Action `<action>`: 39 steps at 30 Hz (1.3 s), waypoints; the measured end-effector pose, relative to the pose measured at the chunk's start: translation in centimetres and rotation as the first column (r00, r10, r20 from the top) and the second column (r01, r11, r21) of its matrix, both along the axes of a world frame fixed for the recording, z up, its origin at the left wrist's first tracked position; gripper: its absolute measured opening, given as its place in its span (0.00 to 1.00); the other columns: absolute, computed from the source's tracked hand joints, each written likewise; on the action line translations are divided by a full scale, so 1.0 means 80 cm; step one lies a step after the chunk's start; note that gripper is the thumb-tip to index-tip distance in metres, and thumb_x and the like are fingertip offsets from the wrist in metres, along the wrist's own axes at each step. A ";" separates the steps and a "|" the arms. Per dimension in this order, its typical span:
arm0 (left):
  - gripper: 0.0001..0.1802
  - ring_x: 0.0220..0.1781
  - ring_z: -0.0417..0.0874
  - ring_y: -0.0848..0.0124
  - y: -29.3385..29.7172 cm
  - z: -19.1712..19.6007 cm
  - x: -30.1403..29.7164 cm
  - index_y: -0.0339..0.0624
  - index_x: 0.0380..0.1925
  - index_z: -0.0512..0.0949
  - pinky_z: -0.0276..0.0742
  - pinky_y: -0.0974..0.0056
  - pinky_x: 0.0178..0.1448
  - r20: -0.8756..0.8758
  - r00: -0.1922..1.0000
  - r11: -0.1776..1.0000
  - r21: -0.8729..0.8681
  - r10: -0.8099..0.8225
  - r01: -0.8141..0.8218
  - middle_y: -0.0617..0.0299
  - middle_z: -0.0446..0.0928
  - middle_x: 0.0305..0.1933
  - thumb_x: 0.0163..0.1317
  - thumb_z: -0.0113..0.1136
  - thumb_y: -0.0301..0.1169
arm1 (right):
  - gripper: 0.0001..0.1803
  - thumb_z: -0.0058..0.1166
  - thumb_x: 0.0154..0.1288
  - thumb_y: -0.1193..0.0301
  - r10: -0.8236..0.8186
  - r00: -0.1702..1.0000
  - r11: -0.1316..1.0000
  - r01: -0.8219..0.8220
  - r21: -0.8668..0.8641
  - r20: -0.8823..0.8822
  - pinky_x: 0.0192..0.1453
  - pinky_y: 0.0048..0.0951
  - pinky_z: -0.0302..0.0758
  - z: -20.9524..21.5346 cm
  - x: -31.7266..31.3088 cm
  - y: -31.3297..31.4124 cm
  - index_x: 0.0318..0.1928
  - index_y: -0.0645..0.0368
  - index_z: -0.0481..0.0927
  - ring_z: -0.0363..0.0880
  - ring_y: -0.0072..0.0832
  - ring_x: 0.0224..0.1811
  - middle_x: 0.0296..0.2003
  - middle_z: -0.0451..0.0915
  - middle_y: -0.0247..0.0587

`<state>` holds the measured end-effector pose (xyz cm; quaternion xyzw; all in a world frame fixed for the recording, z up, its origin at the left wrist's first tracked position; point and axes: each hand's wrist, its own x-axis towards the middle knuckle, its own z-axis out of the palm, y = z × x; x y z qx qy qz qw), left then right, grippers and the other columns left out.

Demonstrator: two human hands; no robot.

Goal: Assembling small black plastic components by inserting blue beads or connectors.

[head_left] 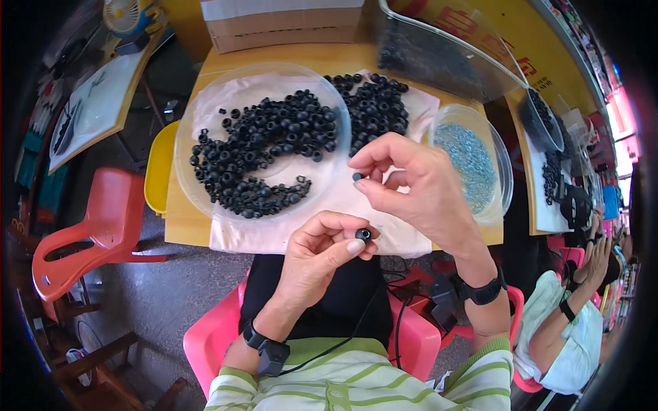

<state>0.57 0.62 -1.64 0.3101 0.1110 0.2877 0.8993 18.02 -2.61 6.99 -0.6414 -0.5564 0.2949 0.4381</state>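
My left hand (312, 257) pinches a round black bead (363, 235) between thumb and fingertips, its hole turned upward. Just above and to the right, my right hand (418, 188) holds a smaller dark bead (358, 177) at the thumb tip, with the index fingertip curved close over it. The two beads are apart. Behind my hands, a shallow clear round tray (264, 68) carries many loose black beads (264, 147) of mixed sizes. To its right, more black beads (380, 103) lie heaped on a pale pink cloth (240, 236).
At the table's right stands a clear round container (506, 171) of small blue-green beads (469, 161). A clear bin (452, 61) and a cardboard box (284, 27) line the back. A red chair (110, 212) and yellow tub (161, 168) are left. Another person's arm (558, 325) shows at right.
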 end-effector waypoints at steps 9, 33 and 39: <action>0.11 0.45 0.84 0.69 -0.007 0.023 0.025 0.35 0.45 0.75 0.82 0.66 0.51 -0.049 0.999 0.998 -0.062 -0.013 0.010 0.52 0.81 0.46 0.63 0.62 0.23 | 0.09 0.61 0.63 0.77 -0.086 0.853 0.996 0.069 -0.052 -0.516 0.34 0.13 0.73 -0.004 0.016 -0.076 0.44 0.65 0.82 0.77 0.12 0.33 0.37 0.80 0.32; 0.09 0.44 0.83 0.73 0.004 0.016 0.018 0.38 0.42 0.79 0.80 0.66 0.54 0.000 0.987 0.962 -0.222 -0.163 0.159 0.60 0.81 0.41 0.62 0.63 0.22 | 0.10 0.63 0.59 0.81 -0.041 0.977 0.982 0.078 0.170 -0.209 0.36 0.18 0.76 -0.025 -0.001 -0.076 0.42 0.62 0.84 0.79 0.18 0.35 0.36 0.80 0.36; 0.06 0.47 0.82 0.70 0.006 0.011 0.017 0.41 0.40 0.78 0.77 0.63 0.58 0.058 0.966 0.913 -0.317 -0.252 0.257 0.59 0.81 0.42 0.64 0.62 0.24 | 0.09 0.61 0.60 0.81 -0.100 0.994 0.964 0.084 0.253 0.048 0.32 0.19 0.76 -0.016 -0.011 -0.075 0.42 0.62 0.84 0.80 0.19 0.32 0.35 0.81 0.39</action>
